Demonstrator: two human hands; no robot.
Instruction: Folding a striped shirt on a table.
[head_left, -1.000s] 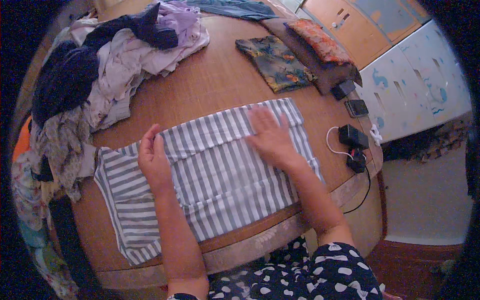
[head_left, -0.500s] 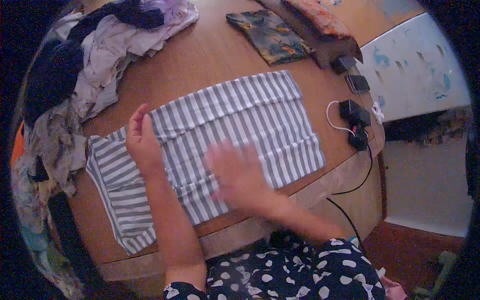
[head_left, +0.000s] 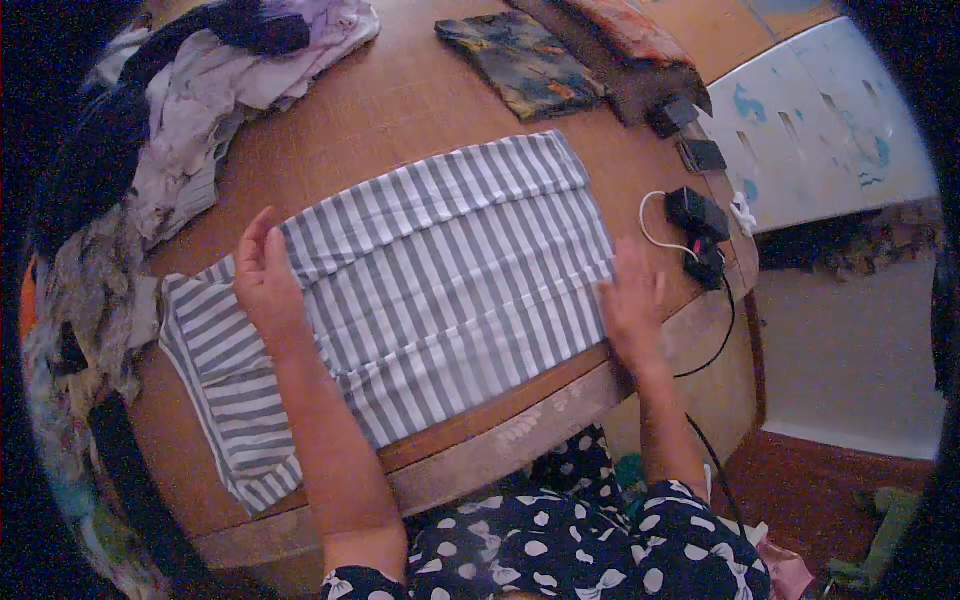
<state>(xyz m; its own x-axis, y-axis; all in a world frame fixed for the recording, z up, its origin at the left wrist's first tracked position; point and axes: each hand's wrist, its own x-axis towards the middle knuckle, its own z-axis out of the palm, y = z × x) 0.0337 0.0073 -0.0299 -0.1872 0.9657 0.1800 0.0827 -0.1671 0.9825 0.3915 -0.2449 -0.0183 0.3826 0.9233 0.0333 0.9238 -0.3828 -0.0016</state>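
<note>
A grey-and-white striped garment (head_left: 450, 270) lies spread on the wooden table, with long sides folded inward in bands. Its left portion (head_left: 235, 380), where the stripes run crosswise, sticks out beyond my left forearm. My left hand (head_left: 268, 285) stands on its edge over the cloth near that left portion, thumb apart from the fingers and nothing in it. My right hand (head_left: 635, 305) is at the garment's right end, fingers spread beside and partly over its edge, holding nothing.
Heaped clothes (head_left: 200, 130) crowd the table's left and far left side. A dark patterned folded cloth (head_left: 525, 65) lies at the back, beside an orange-brown cloth (head_left: 640, 40). Black adapters (head_left: 697, 213) with cables and a phone-like dark box (head_left: 702, 154) sit along the right edge.
My right hand has swept from the garment's middle rightward to its right end. The fold on the near side looks flatter. My left hand has stayed in about the same place on the cloth.
</note>
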